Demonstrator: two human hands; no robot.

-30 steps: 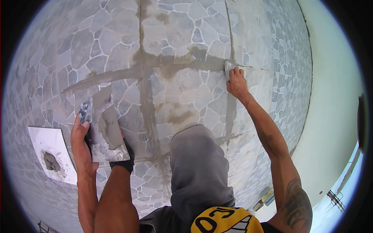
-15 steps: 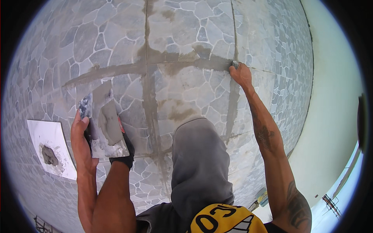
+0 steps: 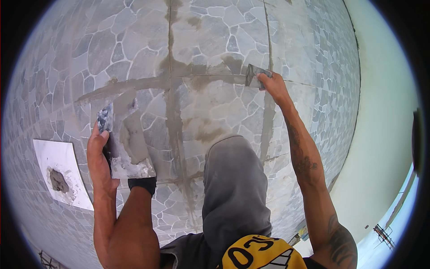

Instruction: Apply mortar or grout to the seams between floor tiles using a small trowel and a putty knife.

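Note:
My left hand [image 3: 99, 150] grips a wide flat trowel [image 3: 120, 169] at its left edge. A thick layer of wet grey mortar [image 3: 133, 136] lies on the trowel's face, and a dark, speckled strip runs along its left side. My right hand [image 3: 273, 86], arm stretched out, pinches a small flat grey scraper [image 3: 255, 76]. The scraper is tilted over the joint between patterned stone tiles [image 3: 226, 105]; whether it touches the surface I cannot tell. A smeared grey mortar band [image 3: 201, 80] leads left from the scraper along that joint.
A white square board [image 3: 80, 179] with a dark mortar lump [image 3: 58, 180] lies at left. My grey-clad knee [image 3: 233, 175] is between my arms, and my bare left leg ends in a black sock [image 3: 143, 184]. A pale wall [image 3: 380, 89] rises at right.
My right hand has turned the scraper so its broad face shows, reaching left of the hand. The trowel in my left hand has shifted slightly to the right.

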